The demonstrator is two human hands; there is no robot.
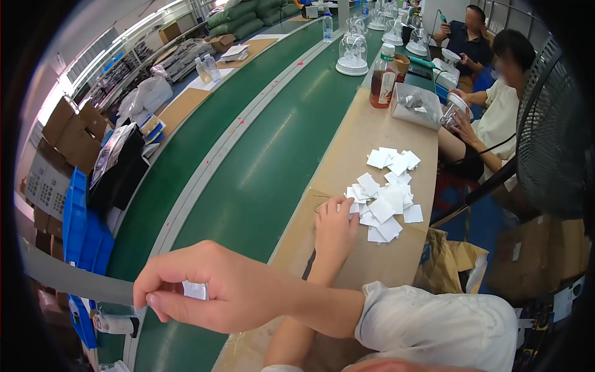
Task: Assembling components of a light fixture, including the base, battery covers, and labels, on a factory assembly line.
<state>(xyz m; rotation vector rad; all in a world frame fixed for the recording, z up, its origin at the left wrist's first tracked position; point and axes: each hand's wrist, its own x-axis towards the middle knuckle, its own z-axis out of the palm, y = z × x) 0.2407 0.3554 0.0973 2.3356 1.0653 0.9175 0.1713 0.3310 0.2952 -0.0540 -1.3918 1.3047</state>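
Observation:
My right hand (214,285) crosses over my left forearm and hovers above the green conveyor belt (260,167). Its thumb and fingers are pinched together. Something small and whitish shows in the gap between them, too hidden to name. My left hand (334,226) rests on the tan work board at the left edge of a loose pile of white square cards (384,204). Thumb and index finger close around the edge of one card, with its other fingers bent down beside them. A thin dark string lies by those fingertips.
A bottle of reddish-brown liquid (383,80) and a clear bin of small parts (416,105) stand on the board's far end. Glass domes on white bases (352,56) sit along the belt. At right are a co-worker's hands (462,118), a black fan (555,130) and cardboard boxes (536,257).

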